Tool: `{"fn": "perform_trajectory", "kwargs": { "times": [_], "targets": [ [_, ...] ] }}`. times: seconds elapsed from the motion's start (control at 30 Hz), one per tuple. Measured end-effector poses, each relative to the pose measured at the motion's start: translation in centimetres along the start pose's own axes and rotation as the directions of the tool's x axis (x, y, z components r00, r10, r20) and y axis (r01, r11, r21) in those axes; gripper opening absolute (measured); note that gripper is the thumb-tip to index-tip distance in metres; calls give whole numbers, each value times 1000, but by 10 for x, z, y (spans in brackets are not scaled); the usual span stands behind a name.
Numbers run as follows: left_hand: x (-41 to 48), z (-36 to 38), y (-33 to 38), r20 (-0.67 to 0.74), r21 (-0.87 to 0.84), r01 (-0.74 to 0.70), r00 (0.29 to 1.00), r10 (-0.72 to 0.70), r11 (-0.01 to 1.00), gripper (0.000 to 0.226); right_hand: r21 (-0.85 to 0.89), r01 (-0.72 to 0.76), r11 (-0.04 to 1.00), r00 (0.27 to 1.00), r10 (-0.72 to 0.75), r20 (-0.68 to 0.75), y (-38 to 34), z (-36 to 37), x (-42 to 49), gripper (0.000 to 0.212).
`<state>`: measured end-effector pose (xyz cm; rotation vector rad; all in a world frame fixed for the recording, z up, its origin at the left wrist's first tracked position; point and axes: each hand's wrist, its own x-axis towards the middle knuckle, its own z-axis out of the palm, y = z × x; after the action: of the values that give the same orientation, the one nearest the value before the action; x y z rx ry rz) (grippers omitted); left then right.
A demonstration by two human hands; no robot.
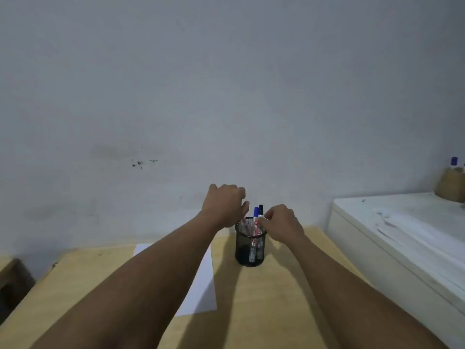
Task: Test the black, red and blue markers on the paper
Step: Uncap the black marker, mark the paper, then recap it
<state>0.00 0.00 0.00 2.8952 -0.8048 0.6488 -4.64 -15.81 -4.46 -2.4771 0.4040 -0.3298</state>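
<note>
A black mesh cup [249, 250] stands on the wooden table [264, 298] and holds three markers. The blue-capped marker [256, 213] and the black-capped marker [261, 209] stick up side by side. A third marker [245, 224], with reddish print, leans left; its cap is hidden behind my left hand [222, 205]. That hand hovers at the cup's left rim with its fingers curled, and whether it grips this marker is hidden. My right hand [281, 222] pinches the black marker's barrel just under its cap. White paper [205, 280] lies left of the cup, partly under my left forearm.
A grey wall rises right behind the table. To the right stands a white cabinet [402, 238], higher than the table, with a woven holder [451, 185] at its back containing a blue-capped item. A dark object [12, 275] sits beyond the table's left edge.
</note>
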Motion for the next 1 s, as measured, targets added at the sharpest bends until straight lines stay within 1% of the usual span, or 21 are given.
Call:
{"fn": "perform_trajectory", "kwargs": {
  "times": [0.1, 0.13, 0.27, 0.37, 0.5, 0.6, 0.7, 0.77, 0.83, 1.0],
  "targets": [
    [8, 8, 4, -8, 9, -31, 999, 31, 999, 37, 37, 0, 999, 1000, 0, 11, -2, 3, 6, 24],
    [9, 9, 5, -10, 13, -42, 999, 42, 999, 37, 39, -26, 999, 1000, 26, 18, -4, 2, 6, 20],
    [9, 10, 3, -11, -3, -48, 999, 48, 999, 37, 66, -6, 998, 1000, 6, 8, -2, 4, 8, 19],
    [5, 3, -2, -27, -16, -60, 998, 60, 998, 40, 50, 31, 998, 998, -27, -60, -9, 0, 5, 16],
    [-1, -21, -14, -88, -31, -93, 992, 90, 995, 43, -4, 174, 985, 975, -173, -139, -30, -15, -6, 16],
    [-12, -46, -25, -109, -5, -108, 988, 107, 994, 43, -35, 293, 955, 944, -295, -150, -51, -26, -17, 16],
    [-30, -71, -41, -117, 52, -95, 988, 100, 994, 38, -77, 411, 908, 898, -418, -139, -73, -30, -31, 14],
    [-43, -86, -54, -123, 87, -63, 990, 73, 994, 35, -50, 482, 875, 865, -484, -128, -89, -31, -40, 11],
    [-59, -97, -72, -127, 84, -21, 991, 31, 996, 35, -10, 539, 842, 838, -537, -97, -107, -29, -50, 9],
    [-103, -119, -110, -104, 6, 65, 993, -64, 998, 33, 74, 620, 781, 784, -620, -22, -156, -12, -70, 18]
  ]
}}
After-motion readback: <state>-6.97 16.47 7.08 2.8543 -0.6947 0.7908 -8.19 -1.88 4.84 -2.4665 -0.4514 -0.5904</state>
